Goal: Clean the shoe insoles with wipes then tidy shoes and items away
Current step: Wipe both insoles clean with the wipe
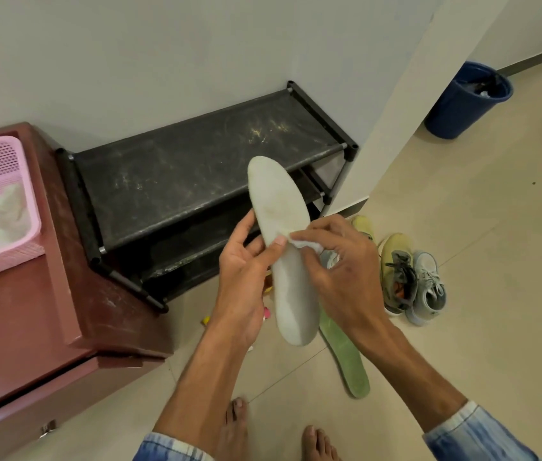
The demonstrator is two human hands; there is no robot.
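Note:
My left hand grips a long off-white insole by its middle, thumb across its top face, holding it in the air in front of the shoe rack. My right hand pinches a small white wipe and presses it on the insole's middle. A green insole lies on the floor tiles below my right wrist. A yellow-green shoe and a light blue-grey shoe stand side by side on the floor to the right. Another yellow shoe peeks out behind my right hand.
A black, dusty shoe rack stands against the wall. A maroon cabinet at the left carries a pink basket. A blue bin stands at the far right. Small colourful items lie under my left arm. My bare feet are at the bottom.

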